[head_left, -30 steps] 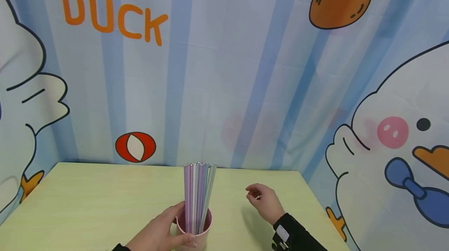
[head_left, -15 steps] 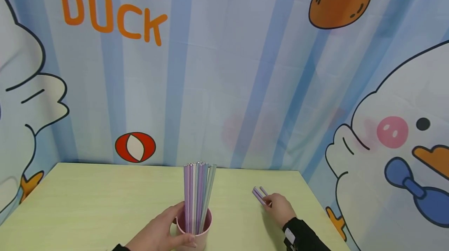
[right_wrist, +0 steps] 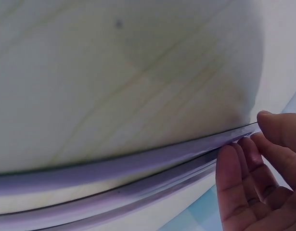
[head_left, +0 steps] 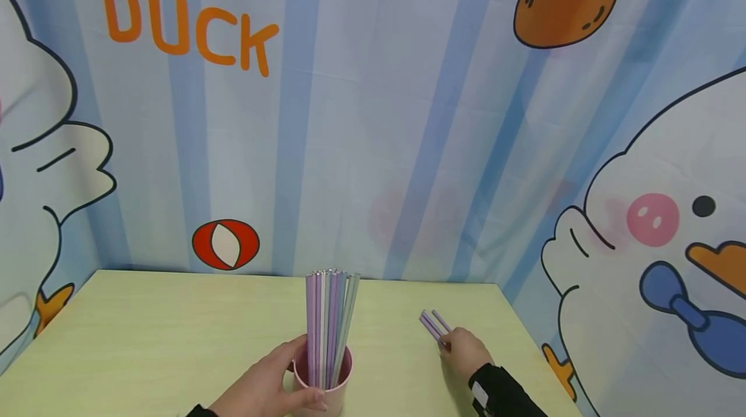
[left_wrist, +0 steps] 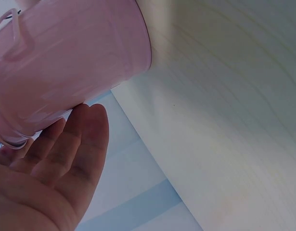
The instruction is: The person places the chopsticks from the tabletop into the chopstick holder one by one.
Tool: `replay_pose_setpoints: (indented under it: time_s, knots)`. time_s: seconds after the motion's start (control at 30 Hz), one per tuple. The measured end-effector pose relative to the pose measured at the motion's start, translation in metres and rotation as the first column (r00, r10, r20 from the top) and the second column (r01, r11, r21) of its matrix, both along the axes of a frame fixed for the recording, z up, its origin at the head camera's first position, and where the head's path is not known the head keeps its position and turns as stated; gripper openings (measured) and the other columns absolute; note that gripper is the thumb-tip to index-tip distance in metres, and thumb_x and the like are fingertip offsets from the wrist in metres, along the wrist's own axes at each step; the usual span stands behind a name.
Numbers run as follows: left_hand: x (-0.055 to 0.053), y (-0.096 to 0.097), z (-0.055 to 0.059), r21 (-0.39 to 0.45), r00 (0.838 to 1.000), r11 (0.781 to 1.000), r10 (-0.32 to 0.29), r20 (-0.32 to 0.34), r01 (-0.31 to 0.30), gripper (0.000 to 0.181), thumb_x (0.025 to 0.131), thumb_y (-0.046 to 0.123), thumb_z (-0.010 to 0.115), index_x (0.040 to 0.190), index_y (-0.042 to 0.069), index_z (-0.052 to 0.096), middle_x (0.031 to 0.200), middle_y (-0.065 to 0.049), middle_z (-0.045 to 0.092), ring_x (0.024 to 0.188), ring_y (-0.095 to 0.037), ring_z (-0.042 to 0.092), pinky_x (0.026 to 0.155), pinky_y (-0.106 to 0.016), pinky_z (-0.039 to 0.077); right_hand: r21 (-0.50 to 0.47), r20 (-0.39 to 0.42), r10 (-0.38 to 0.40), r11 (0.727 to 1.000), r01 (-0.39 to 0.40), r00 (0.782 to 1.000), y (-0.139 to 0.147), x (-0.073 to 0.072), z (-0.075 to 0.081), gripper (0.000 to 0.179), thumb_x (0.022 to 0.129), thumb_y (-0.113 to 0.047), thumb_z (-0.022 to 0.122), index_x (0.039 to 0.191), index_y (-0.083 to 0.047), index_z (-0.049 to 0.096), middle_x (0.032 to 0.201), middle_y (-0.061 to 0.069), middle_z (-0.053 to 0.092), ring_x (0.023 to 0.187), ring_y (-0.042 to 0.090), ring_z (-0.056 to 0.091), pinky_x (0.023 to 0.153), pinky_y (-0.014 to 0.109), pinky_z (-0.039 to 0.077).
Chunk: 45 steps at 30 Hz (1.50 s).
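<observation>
My left hand [head_left: 265, 375] grips a small pink bucket [head_left: 344, 397], thumb across its front and fingers around its far side. Several long purple, whitish and pale green drinking straws [head_left: 326, 326] stand upright in it. The left wrist view shows the bucket's pink wall [left_wrist: 75, 57] and wire handle [left_wrist: 15, 36], with my left fingers [left_wrist: 92, 139] against the side. Over at the right, my right hand [head_left: 466, 352] takes hold of a few purple straws [head_left: 431, 325] low at the table. These straws [right_wrist: 119, 192] run long between thumb and fingers in the right wrist view.
The pale yellow wood-grain table [head_left: 175, 326] reaches back to a blue striped curtain [head_left: 361, 145] printed with ducks. Its right edge runs close to the right forearm's black sleeve [head_left: 504, 391].
My right hand has shifted right and toward me, and purple straws have come into view at its fingers. The left hand and the bucket have stayed in place.
</observation>
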<state>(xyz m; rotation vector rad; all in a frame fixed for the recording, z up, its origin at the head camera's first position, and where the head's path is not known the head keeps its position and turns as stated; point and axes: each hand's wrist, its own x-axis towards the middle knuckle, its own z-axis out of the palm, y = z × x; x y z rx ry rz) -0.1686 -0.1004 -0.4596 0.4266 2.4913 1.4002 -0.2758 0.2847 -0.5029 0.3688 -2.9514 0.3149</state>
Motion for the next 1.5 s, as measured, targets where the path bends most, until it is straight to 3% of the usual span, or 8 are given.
replay_pose_setpoints:
  time_s: [0.1,0.33,0.5,0.8,1.07,1.3,1.5]
  knots:
    - [0.0,0.0,0.0,0.002,1.0,1.0,0.003,0.005,-0.003,0.101,0.071,0.062,0.073,0.153,0.019,0.033,0.137,-0.01,0.049,0.117,-0.031,0.05,0.095,-0.071,0.037,0.016,-0.001,0.021,1.0,-0.021,1.0,0.0,0.0,-0.001,0.013,0.083,-0.007,0.073,0.073,-0.013,0.068,0.066,0.0,0.051,0.059,0.014,0.045,0.055,0.033,0.043]
    - [0.0,0.001,0.0,-0.003,1.0,1.0,0.005,0.001,-0.005,0.101,0.071,0.063,0.073,0.153,0.019,0.033,0.138,-0.01,0.048,0.118,-0.031,0.05,0.095,-0.071,0.037,-0.008,0.065,0.0,1.0,0.001,0.998,-0.004,0.002,0.005,0.008,0.081,-0.007,0.076,0.088,-0.009,0.077,0.077,0.001,0.062,0.069,0.017,0.059,0.063,0.036,0.053]
    - [-0.001,0.001,0.0,-0.005,1.0,1.0,0.001,0.0,-0.001,0.101,0.071,0.062,0.073,0.153,0.019,0.033,0.136,-0.01,0.049,0.116,-0.03,0.05,0.095,-0.071,0.038,-0.03,0.092,0.003,1.0,-0.001,0.996,-0.011,0.006,0.007,0.009,0.079,-0.006,0.077,0.087,-0.009,0.073,0.074,-0.001,0.061,0.068,0.015,0.058,0.063,0.036,0.052]
    - [-0.001,-0.001,-0.001,0.014,1.0,1.0,-0.014,-0.006,0.014,0.099,0.073,0.061,0.073,0.153,0.019,0.033,0.135,-0.009,0.049,0.114,-0.029,0.05,0.095,-0.07,0.039,-0.057,0.093,0.072,0.996,-0.067,0.993,-0.023,0.011,0.005,0.013,0.079,-0.003,0.077,0.084,-0.01,0.068,0.07,-0.004,0.057,0.063,0.013,0.053,0.06,0.036,0.049]
    - [-0.001,-0.002,-0.002,0.018,0.999,1.0,-0.023,-0.032,0.024,0.1,0.073,0.061,0.073,0.153,0.016,0.032,0.135,-0.009,0.049,0.116,-0.029,0.05,0.096,-0.07,0.038,-0.096,0.088,0.166,0.983,-0.158,0.982,-0.039,0.016,0.016,0.017,0.08,-0.003,0.075,0.096,-0.007,0.069,0.073,-0.003,0.061,0.064,0.012,0.055,0.059,0.035,0.049]
    - [-0.001,-0.002,-0.003,0.007,0.999,1.0,-0.019,-0.035,0.019,0.102,0.073,0.062,0.072,0.153,0.014,0.031,0.134,-0.009,0.05,0.116,-0.029,0.05,0.096,-0.069,0.039,-0.264,0.111,0.22,0.947,-0.184,0.969,-0.061,0.02,0.043,0.028,0.086,-0.003,0.07,0.113,0.0,0.065,0.08,-0.001,0.06,0.068,0.012,0.055,0.058,0.032,0.049]
    - [-0.001,-0.002,-0.003,0.008,0.999,1.0,-0.021,-0.047,0.021,0.102,0.073,0.061,0.073,0.153,0.013,0.032,0.134,-0.009,0.051,0.115,-0.028,0.051,0.096,-0.067,0.041,-0.467,0.116,0.25,0.868,-0.169,0.961,-0.081,0.022,0.071,0.031,0.091,-0.004,0.065,0.121,0.001,0.061,0.087,0.003,0.06,0.076,0.016,0.061,0.062,0.033,0.054]
